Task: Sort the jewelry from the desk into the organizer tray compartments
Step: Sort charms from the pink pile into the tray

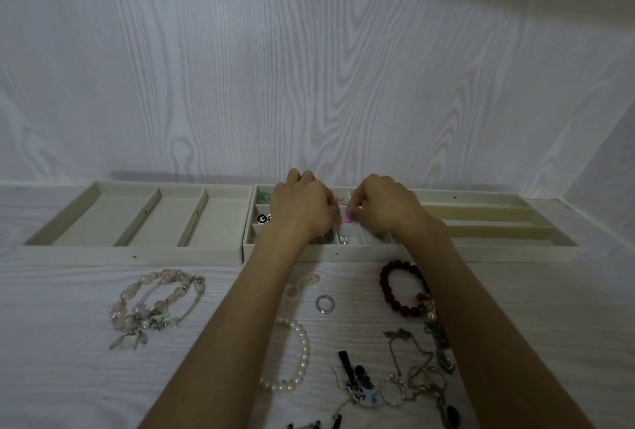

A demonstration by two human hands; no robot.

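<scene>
Both my hands hover over the middle organizer tray, which is split into small compartments. My right hand pinches a tiny pink piece above the tray's centre. My left hand has its fingers curled close beside that piece; whether it also holds it is hidden. Small earrings and a green item lie in compartments at the tray's left. On the desk lie a pink bead bracelet pile, a pearl bracelet, a silver ring and a dark red bead bracelet.
An empty three-slot tray stands at the left, and a tray with long bars at the right. A heap of chains, rings and a blue patterned pendant lies near the desk's front right. A wood-grain wall rises behind the trays.
</scene>
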